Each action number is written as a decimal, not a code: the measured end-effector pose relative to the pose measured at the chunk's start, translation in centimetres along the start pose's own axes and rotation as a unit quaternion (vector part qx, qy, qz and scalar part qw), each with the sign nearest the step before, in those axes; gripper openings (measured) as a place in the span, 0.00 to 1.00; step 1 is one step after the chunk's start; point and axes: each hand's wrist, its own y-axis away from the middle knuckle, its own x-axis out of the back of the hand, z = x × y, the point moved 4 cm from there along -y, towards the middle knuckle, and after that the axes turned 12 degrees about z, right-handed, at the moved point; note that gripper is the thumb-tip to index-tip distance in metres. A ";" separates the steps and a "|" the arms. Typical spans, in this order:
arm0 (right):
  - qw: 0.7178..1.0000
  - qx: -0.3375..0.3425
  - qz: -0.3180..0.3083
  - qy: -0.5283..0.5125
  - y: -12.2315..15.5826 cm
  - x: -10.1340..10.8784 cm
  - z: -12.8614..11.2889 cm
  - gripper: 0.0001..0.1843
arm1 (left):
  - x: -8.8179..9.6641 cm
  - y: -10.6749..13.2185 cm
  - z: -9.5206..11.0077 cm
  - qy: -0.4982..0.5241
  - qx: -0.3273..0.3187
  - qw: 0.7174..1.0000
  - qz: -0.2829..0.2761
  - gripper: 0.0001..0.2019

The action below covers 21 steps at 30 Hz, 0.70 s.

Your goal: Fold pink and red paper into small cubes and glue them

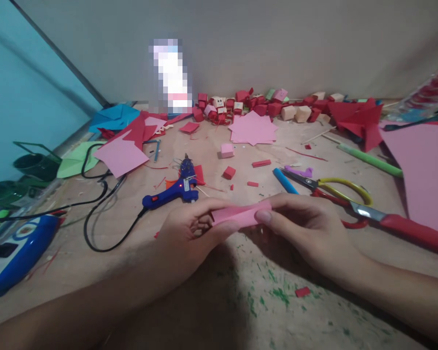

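Observation:
A folded strip of pink paper is held up above the table between both of my hands. My left hand pinches its left end, the thumb along the near side and the fingers behind. At the right end, my right hand grips it between thumb and fingers. Just beyond the left hand lies a blue hot glue gun with a small lit light. A pink paper cube and a red paper cube sit farther off. Scissors with yellow handles lie beyond the right hand.
Many small paper cubes line the back wall. Pink sheets lie before them. A red-handled tool and a large pink sheet are at right. The glue gun's black cord loops left, near a blue-and-white object.

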 end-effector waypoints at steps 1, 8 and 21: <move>1.000 0.000 0.004 0.003 0.0 0.0 -0.1 0.09 | 0.0 -0.1 -0.1 -0.023 -0.010 1.000 -0.006 0.08; 0.999 -0.048 -0.021 0.011 0.3 -0.1 0.4 0.13 | 0.2 -0.1 0.1 -0.079 -0.064 0.994 -0.030 0.08; 0.998 0.008 0.022 0.057 0.1 0.1 -0.2 0.13 | -0.6 -0.1 -0.5 -0.033 -0.009 0.993 -0.112 0.11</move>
